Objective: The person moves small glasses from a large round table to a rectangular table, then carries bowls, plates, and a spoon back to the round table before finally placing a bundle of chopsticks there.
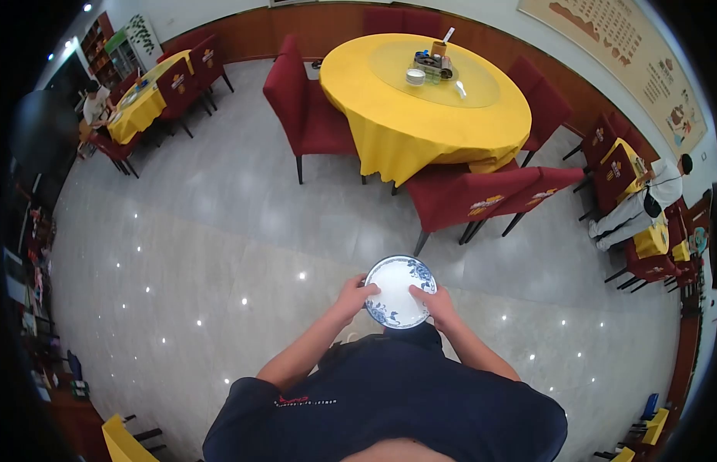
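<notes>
A round white plate (397,296) with blue floral patterns on its rim is held level in front of my body, out over the floor. My left hand (355,297) grips its left edge, thumb on the upper face and fingers curled under. On the opposite edge, my right hand (438,303) clasps it the same way. The fingers beneath the plate are mostly hidden.
Ahead stands a round table (435,127) with a yellow cloth, bearing a glass turntable, small stacked dishes (415,76) and a condiment holder (434,65). Red chairs (308,115) surround it. One person (655,192) stands at right; another person (97,105) is far left.
</notes>
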Demonstrator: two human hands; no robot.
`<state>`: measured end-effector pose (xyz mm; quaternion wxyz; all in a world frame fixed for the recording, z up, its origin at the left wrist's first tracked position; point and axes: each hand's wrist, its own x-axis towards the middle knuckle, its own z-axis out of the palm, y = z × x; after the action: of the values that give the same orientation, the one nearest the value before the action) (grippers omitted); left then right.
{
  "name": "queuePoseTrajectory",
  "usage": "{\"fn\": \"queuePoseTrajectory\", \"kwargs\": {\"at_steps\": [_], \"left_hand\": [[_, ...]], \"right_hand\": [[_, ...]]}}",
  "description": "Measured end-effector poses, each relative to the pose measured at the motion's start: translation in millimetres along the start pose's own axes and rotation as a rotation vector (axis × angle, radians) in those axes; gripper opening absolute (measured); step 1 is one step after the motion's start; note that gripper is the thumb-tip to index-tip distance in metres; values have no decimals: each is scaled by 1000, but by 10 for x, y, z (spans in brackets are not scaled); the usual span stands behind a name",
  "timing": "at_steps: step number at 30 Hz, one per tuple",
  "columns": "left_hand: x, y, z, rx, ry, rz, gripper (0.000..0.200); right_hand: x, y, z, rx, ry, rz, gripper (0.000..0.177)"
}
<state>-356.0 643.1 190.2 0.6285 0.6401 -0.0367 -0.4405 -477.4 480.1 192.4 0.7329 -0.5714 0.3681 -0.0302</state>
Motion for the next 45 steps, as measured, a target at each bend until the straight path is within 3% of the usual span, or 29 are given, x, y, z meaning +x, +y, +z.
{"fn": "queuePoseTrajectory", "kwargs": {"at_steps": [7,16,20,29,32,35,37,41,45], "left_hand": [[1192,670,-68,18,-42,7,53],[2297,1479,-444,-21,45,-15,46],[2869,1836,-558,22,-28,-22,46],[4224,2724,-491,138,-281,-66,51],[4684,2831,-369,207,-395,-111,53],[5081,2954,-194,282,-379,-81,55],[5290,3211,-12,175,-370,-109,54],[5997,3085,267,213,-303,-77,55],[6511,3192,536,170,-295,-169,56]], "right_hand": [[1157,-567,14,14,84,5,34],[2383,-1444,357,67,-11,-8,31],[2969,-1611,371,118,-25,-10,34],[3761,-2401,438,253,283,55,37],[4089,-2400,241,262,349,50,37],[4337,-2559,71,327,383,81,37],[4676,-2667,-94,305,409,70,37],[5221,-2845,-500,306,368,87,38],[5885,-3015,-879,234,389,93,31]]}}
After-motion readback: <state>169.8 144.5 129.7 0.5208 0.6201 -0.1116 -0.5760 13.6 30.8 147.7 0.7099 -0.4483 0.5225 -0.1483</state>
